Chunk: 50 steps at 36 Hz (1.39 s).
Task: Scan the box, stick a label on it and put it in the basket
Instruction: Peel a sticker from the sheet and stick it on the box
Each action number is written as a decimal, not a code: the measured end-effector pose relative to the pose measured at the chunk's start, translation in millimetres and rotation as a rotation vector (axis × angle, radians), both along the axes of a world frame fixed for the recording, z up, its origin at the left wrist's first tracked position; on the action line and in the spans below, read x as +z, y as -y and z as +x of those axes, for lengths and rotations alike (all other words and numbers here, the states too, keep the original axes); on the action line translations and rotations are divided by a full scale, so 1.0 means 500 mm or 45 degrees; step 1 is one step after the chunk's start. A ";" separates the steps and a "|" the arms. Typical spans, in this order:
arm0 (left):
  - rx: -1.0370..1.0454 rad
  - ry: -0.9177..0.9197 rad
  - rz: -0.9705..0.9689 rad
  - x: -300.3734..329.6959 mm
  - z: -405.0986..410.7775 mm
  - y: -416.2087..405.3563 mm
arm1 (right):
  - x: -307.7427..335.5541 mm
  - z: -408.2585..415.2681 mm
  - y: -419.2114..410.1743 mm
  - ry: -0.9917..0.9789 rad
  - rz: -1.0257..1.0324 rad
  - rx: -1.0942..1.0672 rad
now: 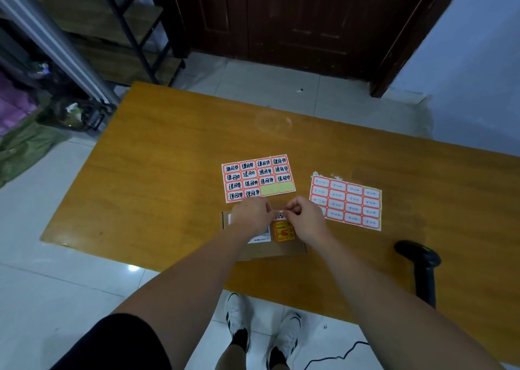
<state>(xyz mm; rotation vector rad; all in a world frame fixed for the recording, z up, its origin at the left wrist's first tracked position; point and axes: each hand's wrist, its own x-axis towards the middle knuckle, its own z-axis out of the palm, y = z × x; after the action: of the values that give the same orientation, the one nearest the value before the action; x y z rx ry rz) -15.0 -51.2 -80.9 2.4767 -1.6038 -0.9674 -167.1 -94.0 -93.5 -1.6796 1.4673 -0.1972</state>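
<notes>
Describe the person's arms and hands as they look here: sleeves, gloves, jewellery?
Both forearms are bare from elbow to wrist. The left hand and right hand wear no gloves, and no watch, bracelet or ring shows. A black short sleeve covers the left upper arm; the right upper arm is out of frame.

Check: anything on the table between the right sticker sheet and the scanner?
Nothing. In the head view, bare table separates the right sticker sheet from the scanner.
</notes>
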 end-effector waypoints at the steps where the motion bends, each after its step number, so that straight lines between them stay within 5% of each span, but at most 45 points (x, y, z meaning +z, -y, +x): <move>1: 0.001 0.017 -0.001 -0.001 -0.002 0.001 | -0.002 0.001 -0.001 -0.002 0.001 -0.005; 20: -0.121 0.217 -0.026 -0.003 -0.022 0.002 | -0.018 0.011 0.003 -0.100 -0.073 -0.016; 32: 0.123 -0.064 0.152 0.022 -0.011 0.021 | -0.015 -0.003 0.021 -0.203 -0.027 -0.112; 42: 0.119 -0.057 0.055 0.006 -0.009 0.011 | -0.044 -0.012 -0.024 0.013 0.261 -0.377; 50: 0.076 -0.106 0.009 -0.013 0.000 -0.021 | -0.044 -0.024 -0.051 -0.160 0.117 -0.183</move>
<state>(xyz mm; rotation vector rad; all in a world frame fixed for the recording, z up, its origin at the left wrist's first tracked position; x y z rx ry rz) -15.1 -40.8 -87.5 2.4385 -1.4956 -1.0550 -179.2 -68.3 -115.5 -1.5371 1.6676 -0.1021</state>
